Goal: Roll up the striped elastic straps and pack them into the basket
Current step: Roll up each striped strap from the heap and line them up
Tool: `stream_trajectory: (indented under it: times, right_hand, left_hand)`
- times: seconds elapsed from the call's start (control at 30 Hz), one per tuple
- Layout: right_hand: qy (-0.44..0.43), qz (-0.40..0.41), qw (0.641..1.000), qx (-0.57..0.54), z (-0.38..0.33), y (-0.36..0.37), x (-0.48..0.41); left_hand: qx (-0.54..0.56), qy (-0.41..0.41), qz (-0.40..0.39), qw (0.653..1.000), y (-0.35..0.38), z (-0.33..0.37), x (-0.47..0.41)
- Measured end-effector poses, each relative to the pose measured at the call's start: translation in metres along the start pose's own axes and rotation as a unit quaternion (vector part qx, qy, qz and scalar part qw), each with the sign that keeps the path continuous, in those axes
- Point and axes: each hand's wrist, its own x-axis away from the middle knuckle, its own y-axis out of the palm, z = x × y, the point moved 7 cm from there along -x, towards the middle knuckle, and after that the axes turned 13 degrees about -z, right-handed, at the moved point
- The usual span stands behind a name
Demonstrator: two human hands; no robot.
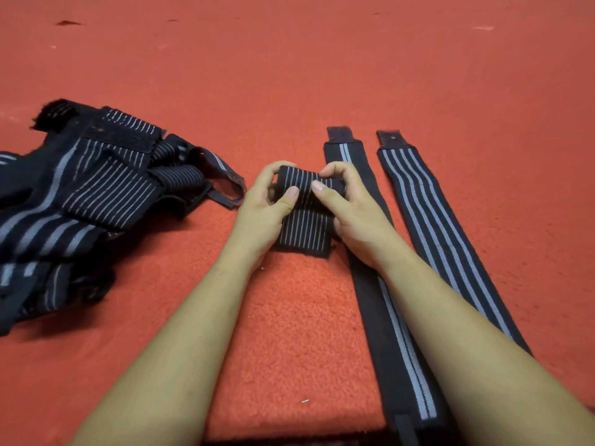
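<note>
Red carpet point(289, 75) under everything, big pile of straps point(80, 194) on our left, 2 flat straps point(428, 220) on our right. The strap we're rolling point(306, 180) sits between them: the roll lies crosswise, its loose tail running toward us. Left hand point(260, 210) and right hand point(351, 207) each have fingers curled round one end.

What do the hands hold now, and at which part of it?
Both hands grip the thin-striped strap at its rolled end: the left hand on the roll's left side, the right hand on its right.

Red carpet point(289, 75); perhaps a stain point(67, 23)
</note>
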Motion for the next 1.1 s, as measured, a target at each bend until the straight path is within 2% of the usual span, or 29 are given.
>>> stream_trajectory:
  times: [0.1, 0.23, 0.33, 0.53, 0.67, 0.77, 1.1]
  right_hand:
    - [-0.012, 0.052, 0.998, 0.017, 0.0, -0.008, 0.0]
    - [-0.032, 0.091, 0.994, -0.046, 0.002, -0.019, 0.001]
    - [-0.045, 0.107, 0.993, -0.013, -0.001, -0.021, 0.003]
    - [-0.047, 0.115, 0.992, -0.015, 0.0, -0.023, 0.002]
    - [-0.054, 0.123, 0.991, -0.021, -0.002, -0.027, 0.005]
    - [-0.051, 0.121, 0.991, -0.023, -0.002, -0.026, 0.005]
    - [-0.059, 0.067, 0.992, 0.094, -0.013, -0.017, 0.006]
  left_hand:
    - [0.025, -0.027, 0.007, 0.999, 0.001, -0.006, 0.0]
    - [-0.007, -0.059, 0.014, 0.998, -0.001, -0.013, 0.001]
    - [-0.023, -0.061, 0.029, 0.997, -0.006, -0.013, 0.001]
    - [-0.013, -0.069, 0.043, 0.997, -0.006, -0.014, 0.002]
    - [0.017, -0.113, -0.019, 0.993, 0.008, -0.017, 0.003]
    - [0.052, -0.113, -0.039, 0.991, 0.008, -0.015, 0.002]
    - [0.192, -0.106, -0.038, 0.975, 0.016, -0.017, 0.002]
